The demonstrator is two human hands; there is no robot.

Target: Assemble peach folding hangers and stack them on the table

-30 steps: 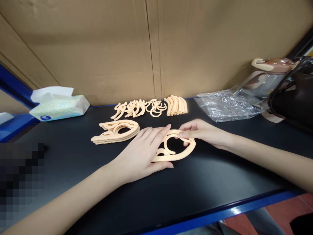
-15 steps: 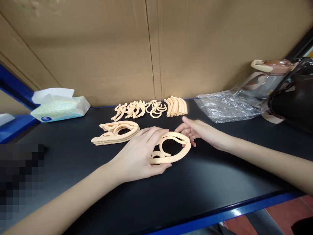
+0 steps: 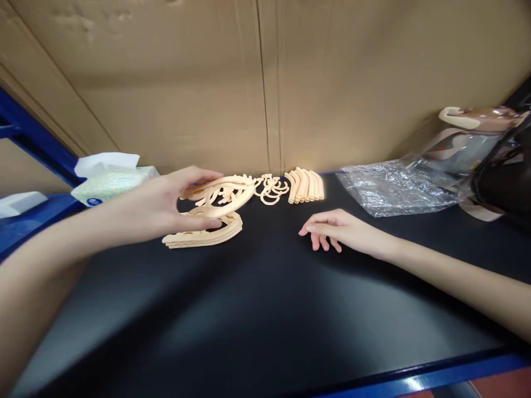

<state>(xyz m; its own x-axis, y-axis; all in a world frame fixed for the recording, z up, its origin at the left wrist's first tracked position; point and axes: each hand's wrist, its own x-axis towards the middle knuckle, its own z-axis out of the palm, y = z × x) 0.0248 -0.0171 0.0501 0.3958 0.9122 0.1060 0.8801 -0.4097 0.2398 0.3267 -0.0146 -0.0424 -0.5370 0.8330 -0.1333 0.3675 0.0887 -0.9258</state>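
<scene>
My left hand (image 3: 176, 202) grips a cream plastic folding hanger (image 3: 244, 194), folded into a loop, by its narrow end, with the thumb in front and the fingers behind. It is held over a stack of similar folded hangers (image 3: 203, 239) on the black table and partly covers it. Whether the two touch, I cannot tell. Off to the right, my right hand (image 3: 338, 229) hovers low over the tabletop with loosely bent, parted fingers and nothing in them.
Along the back lie cream hook pieces (image 3: 271, 192) and a row of curved tube-like arms (image 3: 306, 185). A tissue pack (image 3: 112, 179) stands at the left. Clear plastic bags (image 3: 381, 188), a bottle (image 3: 464, 138) and a dark bag (image 3: 506, 171) sit at the right. Cardboard (image 3: 186, 83) backs the table.
My left hand has carried the folded hanger from the table's middle leftward and back to above the stack. My right hand has come off the hanger's side and stays at the right.
</scene>
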